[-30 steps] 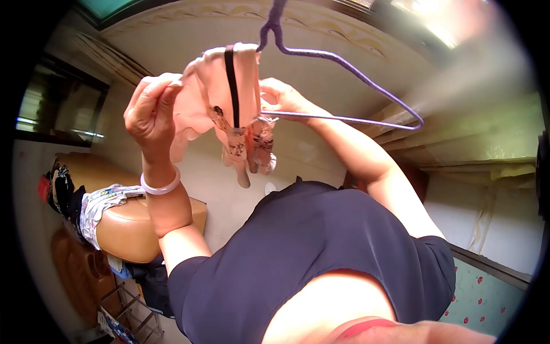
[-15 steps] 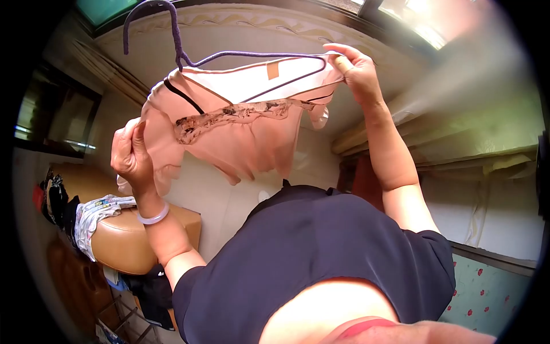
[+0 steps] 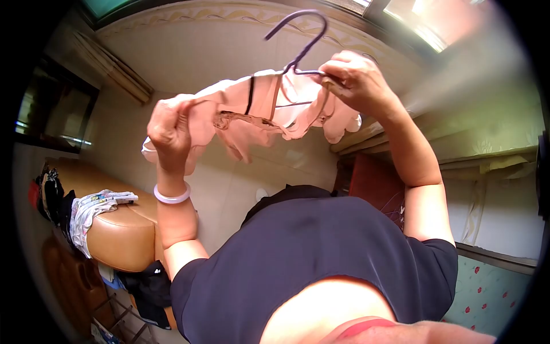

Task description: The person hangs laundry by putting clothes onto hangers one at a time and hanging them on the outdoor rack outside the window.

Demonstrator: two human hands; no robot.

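A pale pink garment (image 3: 229, 100) with black trim and a patterned band hangs over a purple hanger (image 3: 309, 46), its hook pointing up. At the garment's left part, my left hand (image 3: 171, 127), with a pale bangle on the wrist, pinches the cloth. My right hand (image 3: 361, 80) is closed on the garment's neckline beside the hanger's right arm. The cloth between the hands sags in folds, and some of the hanger's frame is hidden behind it.
On the left, a tan leather seat (image 3: 123, 238) bears a white patterned cloth (image 3: 94, 212) and dark clothes (image 3: 54, 192). Black clothing (image 3: 152, 292) lies below it. Greenish curtains (image 3: 487, 137) hang at the right, above a floral panel (image 3: 481, 292).
The garment was stretched wide and is now bunched, its neckline drawn inward. My right hand has moved left along the hanger, my left hand right and slightly up. The hook has shifted right.
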